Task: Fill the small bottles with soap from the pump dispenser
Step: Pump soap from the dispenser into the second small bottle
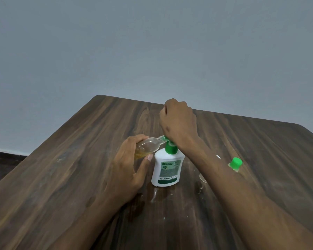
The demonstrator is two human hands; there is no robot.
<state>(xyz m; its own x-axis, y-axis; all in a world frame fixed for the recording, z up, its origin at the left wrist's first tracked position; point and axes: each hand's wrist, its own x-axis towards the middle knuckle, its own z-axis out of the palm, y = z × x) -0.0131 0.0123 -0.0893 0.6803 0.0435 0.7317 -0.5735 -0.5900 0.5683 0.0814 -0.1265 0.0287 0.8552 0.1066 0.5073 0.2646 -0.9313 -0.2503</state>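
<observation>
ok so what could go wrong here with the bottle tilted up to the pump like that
The bottle lies nearly sideways in the left hand, its mouth just meeting the nozzle, so soap could miss and drip onto the table. The right hand bears down on the dispenser, which nothing else steadies; it might tip.

The left hand grips a small clear plastic bottle tipped on its side, amber soap pooled at its low end, its open neck right up against the green pump spout of the white soap dispenser. The right hand, fingers curled, sits on top of that pump. Just right of the right forearm stands another small green-capped bottle on the dark wood-grain table.
</observation>
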